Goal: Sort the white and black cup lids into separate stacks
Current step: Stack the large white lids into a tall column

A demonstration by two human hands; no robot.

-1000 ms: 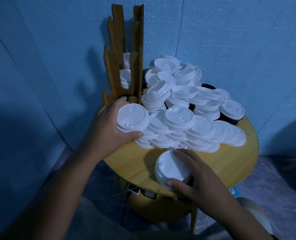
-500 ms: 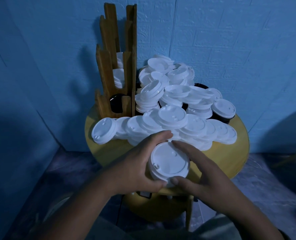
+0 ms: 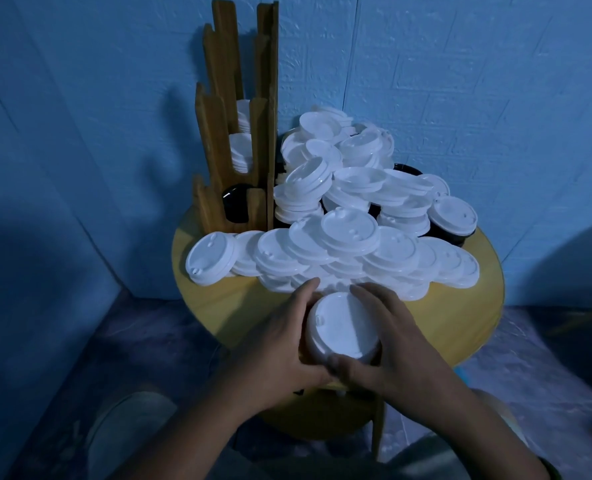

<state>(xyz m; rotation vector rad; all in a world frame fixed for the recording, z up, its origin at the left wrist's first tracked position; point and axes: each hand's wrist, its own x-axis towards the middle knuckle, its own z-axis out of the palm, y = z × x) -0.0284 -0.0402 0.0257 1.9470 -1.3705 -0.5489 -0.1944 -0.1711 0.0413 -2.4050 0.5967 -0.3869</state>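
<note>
Both sets of fingers are curled round one short stack of white lids [image 3: 343,327]. The left hand [image 3: 277,341] cups its left side and the right hand [image 3: 391,344] its right. The fingertips [image 3: 369,292] reach over the far rim and the thumbs meet at the near rim. I judge this a squaring-up grip: the stack sits at the near edge of the round table [image 3: 467,323], and I cannot tell how many lids it holds.

Just beyond the fingertips lies the loose heap of white lids [image 3: 350,233], overlapping and tilted, rising toward the wall. One white lid [image 3: 211,258] hangs at the heap's left end, partly over the table edge. Black lids [image 3: 450,233] show only in patches beneath the white ones on the right and at the back.

At the far left stands a wooden rack [image 3: 218,150]. Its upper slots hold racked white lids [image 3: 240,150] and its lowest slot holds a black lid [image 3: 235,202].

Assessment: sorting is at an early stage. A few lids are racked and one small white stack is in hand. The bulk of the heap is unsorted and most of the black lids are buried.
</note>
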